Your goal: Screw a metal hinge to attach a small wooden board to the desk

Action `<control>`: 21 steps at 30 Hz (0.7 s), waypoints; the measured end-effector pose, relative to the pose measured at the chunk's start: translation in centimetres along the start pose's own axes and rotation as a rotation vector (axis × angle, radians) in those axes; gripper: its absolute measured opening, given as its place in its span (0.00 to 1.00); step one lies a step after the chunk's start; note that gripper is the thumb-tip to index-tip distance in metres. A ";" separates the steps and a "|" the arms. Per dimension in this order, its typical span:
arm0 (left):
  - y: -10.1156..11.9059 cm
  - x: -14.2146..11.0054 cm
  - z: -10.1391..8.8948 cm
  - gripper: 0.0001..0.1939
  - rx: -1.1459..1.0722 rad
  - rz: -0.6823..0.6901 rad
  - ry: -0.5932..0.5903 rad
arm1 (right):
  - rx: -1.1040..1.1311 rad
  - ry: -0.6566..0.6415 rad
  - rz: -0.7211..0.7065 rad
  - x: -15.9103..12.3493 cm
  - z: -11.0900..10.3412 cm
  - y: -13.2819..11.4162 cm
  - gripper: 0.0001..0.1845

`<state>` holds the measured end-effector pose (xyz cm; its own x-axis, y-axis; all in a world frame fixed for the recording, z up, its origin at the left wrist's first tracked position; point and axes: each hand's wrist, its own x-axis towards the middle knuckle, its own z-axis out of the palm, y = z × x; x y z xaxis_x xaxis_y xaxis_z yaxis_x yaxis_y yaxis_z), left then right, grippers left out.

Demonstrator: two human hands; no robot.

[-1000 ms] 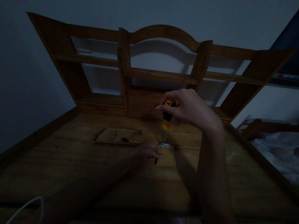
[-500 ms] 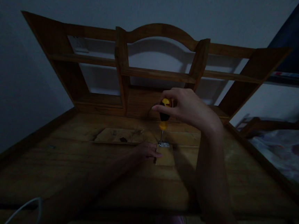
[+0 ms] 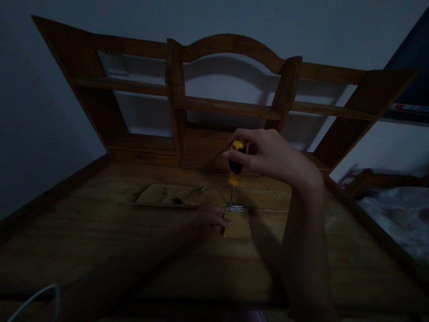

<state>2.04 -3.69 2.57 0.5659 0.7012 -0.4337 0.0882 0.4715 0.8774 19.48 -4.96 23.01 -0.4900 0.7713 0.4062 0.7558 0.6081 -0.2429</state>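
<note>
My right hand (image 3: 262, 150) grips the yellow and black handle of a screwdriver (image 3: 236, 164) from above. The screwdriver stands upright, its shaft running down to the left part of a small metal hinge (image 3: 236, 208). That hinge lies along the far edge of a small wooden block (image 3: 238, 225) on the desk. At the block's left side is my left hand (image 3: 211, 216), its fingers pressed on the edge and top and holding it. The screw under the tip is too small to make out.
The wooden desktop (image 3: 91, 230) bears a rough wooden strip (image 3: 174, 195) left of the hinge. Behind rises a wooden shelf unit (image 3: 226, 107) against the wall. A white cable (image 3: 37, 297) curves at the lower left. At right lies pale bedding (image 3: 408, 218).
The fingers of my right hand have shifted slightly and the screwdriver's handle has turned a little. My left hand and the wooden block stay put.
</note>
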 end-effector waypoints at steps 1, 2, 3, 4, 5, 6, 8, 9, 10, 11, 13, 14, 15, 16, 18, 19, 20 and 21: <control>-0.1 0.0 0.0 0.16 0.001 0.000 0.005 | -0.024 0.007 0.013 0.1 0.2 0.2 0.17; -0.2 0.0 -0.1 0.17 0.000 -0.002 0.002 | -0.044 0.011 0.020 0.2 0.3 0.4 0.17; -0.3 0.0 -0.1 0.17 -0.004 -0.001 -0.009 | -0.055 0.013 0.019 0.3 0.5 0.5 0.16; -0.4 0.1 -0.2 0.18 -0.011 -0.001 -0.024 | -0.055 0.010 0.011 0.3 0.6 0.6 0.15; -0.6 0.2 -0.3 0.18 -0.016 0.003 -0.040 | -0.045 0.004 0.001 0.4 0.7 0.6 0.15; -0.7 0.3 -0.3 0.19 -0.019 0.010 -0.051 | -0.032 -0.006 -0.008 0.4 0.7 0.7 0.15; -0.7 0.5 -0.3 0.18 -0.015 0.010 -0.049 | -0.012 -0.027 -0.013 0.4 0.6 0.6 0.15; -0.6 0.5 -0.3 0.18 -0.013 0.006 -0.042 | -0.009 -0.033 -0.013 0.4 0.6 0.5 0.14; -0.5 0.5 -0.3 0.18 -0.010 0.000 -0.035 | -0.014 -0.034 -0.013 0.5 0.6 0.4 0.13; -0.4 0.4 -0.2 0.18 -0.009 -0.004 -0.031 | -0.028 -0.026 -0.013 0.5 0.7 0.4 0.13; -0.1 0.1 0.0 0.16 -0.004 -0.001 -0.018 | -0.088 0.033 0.010 0.6 0.9 0.3 0.16; 0.0 -0.1 0.0 0.16 0.000 0.008 -0.015 | -0.132 0.081 0.036 0.7 1.1 0.3 0.19; 0.1 -0.3 0.0 0.15 0.002 0.018 -0.017 | -0.174 0.131 0.064 0.8 1.3 0.4 0.21; 0.2 -0.4 0.1 0.15 0.003 0.026 -0.029 | -0.202 0.174 0.086 0.8 1.4 0.4 0.24; 0.2 -0.6 0.1 0.16 0.002 0.029 -0.060 | -0.186 0.205 0.082 0.9 1.5 0.5 0.26; 0.1 -0.5 0.1 0.16 0.000 0.028 -0.068 | -0.149 0.194 0.056 0.9 1.4 0.6 0.26; 0.0 -0.4 0.1 0.17 -0.002 0.025 -0.064 | -0.103 0.173 0.026 0.9 1.2 0.7 0.25; -0.1 -0.3 0.1 0.17 -0.005 0.025 -0.056 | -0.058 0.149 0.000 0.9 1.0 0.8 0.24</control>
<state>1.92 -3.95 2.60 0.6131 0.6818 -0.3990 0.0690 0.4569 0.8868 19.23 -3.60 22.26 -0.4232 0.7326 0.5331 0.7819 0.5926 -0.1936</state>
